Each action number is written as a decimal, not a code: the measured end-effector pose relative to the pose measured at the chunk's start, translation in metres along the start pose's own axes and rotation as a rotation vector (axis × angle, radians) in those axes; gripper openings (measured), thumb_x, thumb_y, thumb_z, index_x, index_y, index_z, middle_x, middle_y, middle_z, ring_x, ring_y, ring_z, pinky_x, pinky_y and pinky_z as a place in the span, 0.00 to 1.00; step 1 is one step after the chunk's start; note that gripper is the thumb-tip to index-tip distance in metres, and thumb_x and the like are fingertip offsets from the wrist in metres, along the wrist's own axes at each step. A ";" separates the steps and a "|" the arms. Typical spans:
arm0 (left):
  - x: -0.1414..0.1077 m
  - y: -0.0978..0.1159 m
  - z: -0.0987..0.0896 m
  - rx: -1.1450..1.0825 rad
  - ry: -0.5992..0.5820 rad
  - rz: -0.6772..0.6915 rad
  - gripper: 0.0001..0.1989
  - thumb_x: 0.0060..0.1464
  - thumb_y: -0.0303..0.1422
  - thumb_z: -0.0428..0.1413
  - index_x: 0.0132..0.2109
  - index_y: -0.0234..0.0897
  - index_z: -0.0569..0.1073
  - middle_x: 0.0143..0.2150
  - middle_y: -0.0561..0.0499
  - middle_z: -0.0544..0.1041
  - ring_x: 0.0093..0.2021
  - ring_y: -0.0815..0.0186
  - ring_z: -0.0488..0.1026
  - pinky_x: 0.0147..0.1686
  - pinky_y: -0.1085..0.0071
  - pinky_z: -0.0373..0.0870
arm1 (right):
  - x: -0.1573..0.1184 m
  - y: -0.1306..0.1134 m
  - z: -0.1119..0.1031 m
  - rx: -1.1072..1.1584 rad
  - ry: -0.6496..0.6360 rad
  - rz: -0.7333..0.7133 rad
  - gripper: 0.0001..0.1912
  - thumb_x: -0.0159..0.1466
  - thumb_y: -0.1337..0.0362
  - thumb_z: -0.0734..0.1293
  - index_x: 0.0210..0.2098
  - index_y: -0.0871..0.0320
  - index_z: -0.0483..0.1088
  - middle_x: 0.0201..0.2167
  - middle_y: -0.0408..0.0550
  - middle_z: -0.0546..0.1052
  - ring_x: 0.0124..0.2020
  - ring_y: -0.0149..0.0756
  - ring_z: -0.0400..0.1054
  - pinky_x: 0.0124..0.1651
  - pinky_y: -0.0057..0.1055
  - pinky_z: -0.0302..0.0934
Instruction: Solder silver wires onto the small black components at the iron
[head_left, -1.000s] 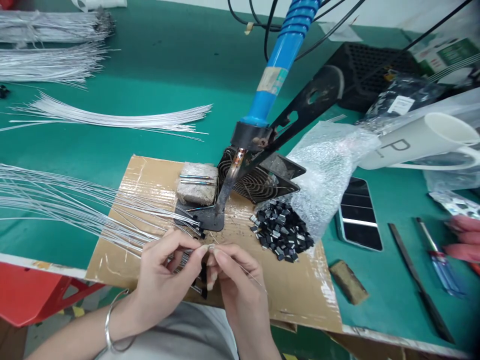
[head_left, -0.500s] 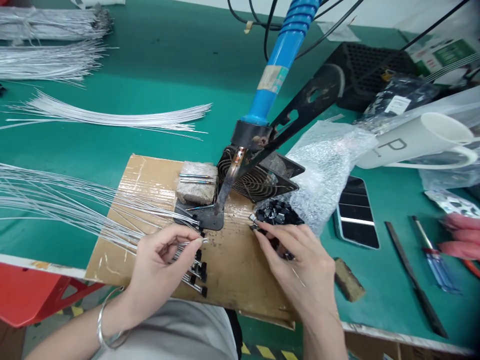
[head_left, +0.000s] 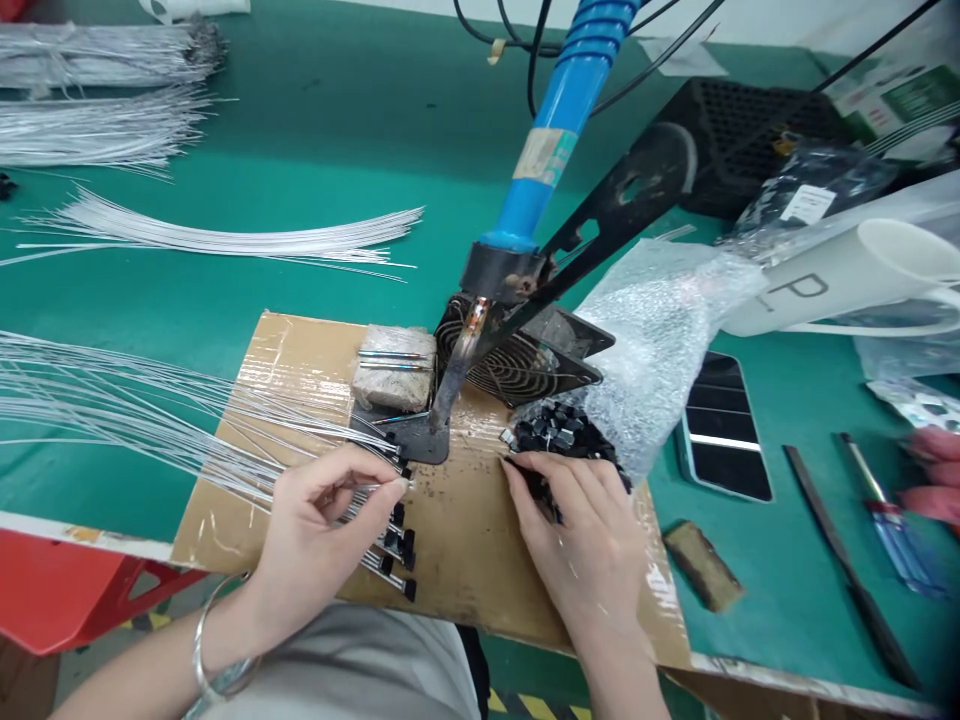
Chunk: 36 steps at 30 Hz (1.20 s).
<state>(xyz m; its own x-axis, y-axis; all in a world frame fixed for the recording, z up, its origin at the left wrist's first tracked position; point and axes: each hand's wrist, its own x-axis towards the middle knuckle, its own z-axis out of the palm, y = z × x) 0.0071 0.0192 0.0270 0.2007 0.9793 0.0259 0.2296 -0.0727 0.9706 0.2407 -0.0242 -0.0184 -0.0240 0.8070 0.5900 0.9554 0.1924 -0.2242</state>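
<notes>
My left hand [head_left: 330, 530] pinches the end of a thin white wire [head_left: 409, 484] between thumb and forefinger. Beneath and beside it, more white wires [head_left: 247, 470] end in black connectors [head_left: 405, 548] on the cardboard. My right hand [head_left: 581, 540] is at the near edge of a pile of small black connectors [head_left: 559, 425], thumb and forefinger closed together. Whatever lies between those fingertips is mostly hidden. One small connector with a metal end [head_left: 508, 437] shows just above them. A soldering iron [head_left: 454, 375] points down between my hands, clamped in a black holder.
The cardboard sheet [head_left: 450, 570] lies on the green table. A tip-cleaning block [head_left: 394, 368] and a round fan grille [head_left: 517, 365] stand behind. To the right are bubble wrap [head_left: 652, 330], a phone [head_left: 724, 430], a brown block [head_left: 703, 565], a file [head_left: 847, 570] and a white mug [head_left: 847, 280].
My right hand has shifted slightly left and down at the connector pile, its fingertips closer together. The left hand stays almost still with the wire. The view has turned a little.
</notes>
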 end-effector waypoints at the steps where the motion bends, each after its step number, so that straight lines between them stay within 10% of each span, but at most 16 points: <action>1: 0.000 0.000 0.000 0.001 -0.003 -0.004 0.05 0.56 0.28 0.60 0.32 0.35 0.79 0.27 0.50 0.78 0.23 0.72 0.69 0.20 0.80 0.64 | 0.000 -0.001 0.001 -0.003 0.005 -0.006 0.06 0.65 0.73 0.73 0.40 0.63 0.72 0.36 0.51 0.79 0.37 0.38 0.68 0.43 0.35 0.65; 9: 0.003 0.002 0.000 0.007 -0.019 -0.017 0.06 0.56 0.28 0.60 0.31 0.34 0.78 0.24 0.52 0.74 0.20 0.74 0.60 0.18 0.78 0.56 | -0.002 -0.007 0.004 0.025 0.025 0.027 0.07 0.65 0.75 0.71 0.41 0.61 0.71 0.35 0.50 0.78 0.36 0.37 0.71 0.43 0.35 0.66; 19: 0.006 0.006 0.000 0.064 -0.020 -0.003 0.05 0.57 0.29 0.60 0.32 0.35 0.78 0.21 0.55 0.70 0.20 0.75 0.49 0.18 0.76 0.47 | 0.009 -0.041 -0.007 0.575 0.116 0.589 0.06 0.64 0.69 0.73 0.40 0.52 0.82 0.39 0.45 0.80 0.39 0.31 0.75 0.44 0.25 0.70; 36: 0.003 0.004 -0.003 0.062 -0.103 -0.117 0.06 0.59 0.33 0.61 0.35 0.38 0.80 0.27 0.52 0.76 0.22 0.72 0.62 0.20 0.73 0.52 | 0.023 -0.084 0.004 1.290 -0.068 0.988 0.02 0.63 0.62 0.75 0.35 0.52 0.82 0.20 0.41 0.78 0.21 0.25 0.72 0.28 0.16 0.68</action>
<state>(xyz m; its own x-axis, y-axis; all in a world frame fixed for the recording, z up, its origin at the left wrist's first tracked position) 0.0058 0.0228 0.0319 0.2649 0.9575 -0.1141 0.3148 0.0260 0.9488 0.1584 -0.0198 0.0112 0.3694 0.9083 -0.1962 -0.2610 -0.1012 -0.9600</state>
